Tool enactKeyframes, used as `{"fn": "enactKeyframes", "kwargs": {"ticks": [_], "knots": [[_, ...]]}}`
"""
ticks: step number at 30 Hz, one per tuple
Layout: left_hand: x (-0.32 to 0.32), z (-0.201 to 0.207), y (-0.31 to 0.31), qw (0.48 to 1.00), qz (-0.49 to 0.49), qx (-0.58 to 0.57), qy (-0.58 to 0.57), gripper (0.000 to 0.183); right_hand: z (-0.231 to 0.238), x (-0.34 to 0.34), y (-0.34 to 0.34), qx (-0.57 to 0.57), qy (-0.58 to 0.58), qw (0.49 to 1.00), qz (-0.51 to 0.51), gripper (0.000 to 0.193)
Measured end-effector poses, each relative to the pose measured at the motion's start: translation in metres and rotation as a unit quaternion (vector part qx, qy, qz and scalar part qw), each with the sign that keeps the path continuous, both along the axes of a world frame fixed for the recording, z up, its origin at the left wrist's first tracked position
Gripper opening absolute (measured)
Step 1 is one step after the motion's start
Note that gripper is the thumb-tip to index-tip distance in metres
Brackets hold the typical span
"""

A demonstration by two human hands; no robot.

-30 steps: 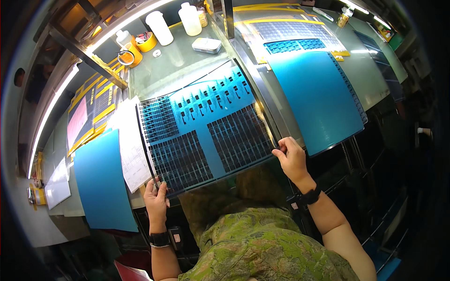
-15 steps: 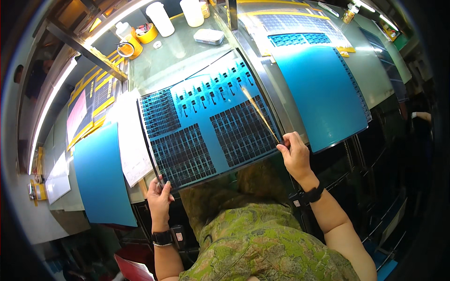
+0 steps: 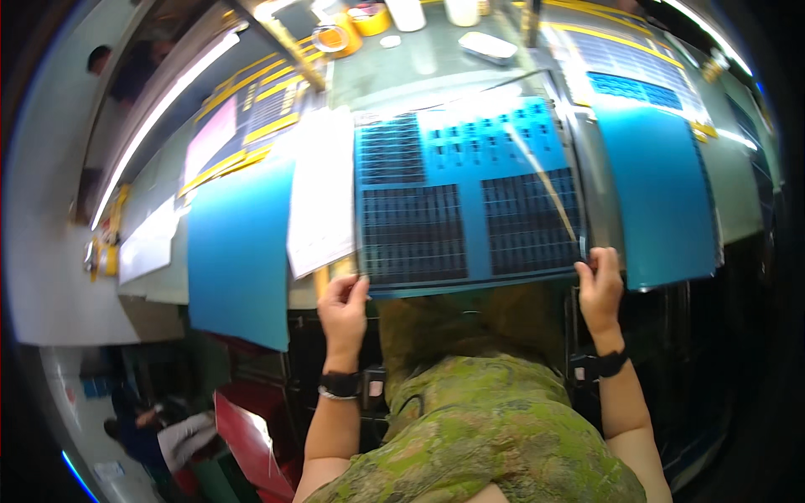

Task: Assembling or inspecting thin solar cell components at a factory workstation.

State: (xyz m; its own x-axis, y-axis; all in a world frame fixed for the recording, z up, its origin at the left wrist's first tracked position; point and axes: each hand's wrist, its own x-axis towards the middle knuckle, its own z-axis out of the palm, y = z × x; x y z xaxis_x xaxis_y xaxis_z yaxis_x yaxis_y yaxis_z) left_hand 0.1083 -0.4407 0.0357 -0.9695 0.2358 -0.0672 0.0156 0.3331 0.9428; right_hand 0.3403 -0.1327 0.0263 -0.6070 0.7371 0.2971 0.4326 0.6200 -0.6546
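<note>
A patterned film sheet (image 3: 473, 230) lies in front of me, its black circuit-like blocks showing over a blue ground. A blue edge shows beneath its near side; whether that is a separate panel cannot be made out. At the near left corner, my left hand (image 3: 344, 317) pinches the film between thumb and fingers. My right hand (image 3: 600, 292) is closed on the near right corner the same way. A bright streak of reflected light crosses the sheet's right part. Both wrists wear dark bands.
White paper (image 3: 323, 189) and a blue sheet (image 3: 239, 247) lie to the left, another blue sheet (image 3: 662, 193) to the right. Farther back are tape rolls (image 3: 335, 38), a small flat box (image 3: 488, 48) and white bottles. A red panel (image 3: 251, 432) stands low at left.
My view has turned left, so the bench appears shifted right and more level. Both hands still hold the film's near corners. A seated person has come into view at lower left.
</note>
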Motion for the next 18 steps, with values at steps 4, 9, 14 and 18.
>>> {"fn": "enactKeyframes", "kwargs": {"ticks": [4,9,14,18], "knots": [[0.011,-0.019,-0.005,0.973,0.020,-0.122,0.192,0.013,-0.004,0.002,0.002,0.012,-0.004,1.000,0.013,0.019],[0.022,-0.031,-0.009,0.953,0.049,-0.160,0.251,0.021,-0.009,-0.003,0.001,0.002,0.005,1.000,0.030,0.020],[0.025,-0.037,-0.005,0.935,0.043,-0.185,0.299,0.025,-0.006,0.000,0.002,0.021,-0.020,0.999,0.020,0.021],[0.014,-0.039,-0.009,0.855,0.015,-0.308,0.417,0.042,0.019,0.000,-0.003,0.133,-0.067,0.989,-0.016,0.050]]}}
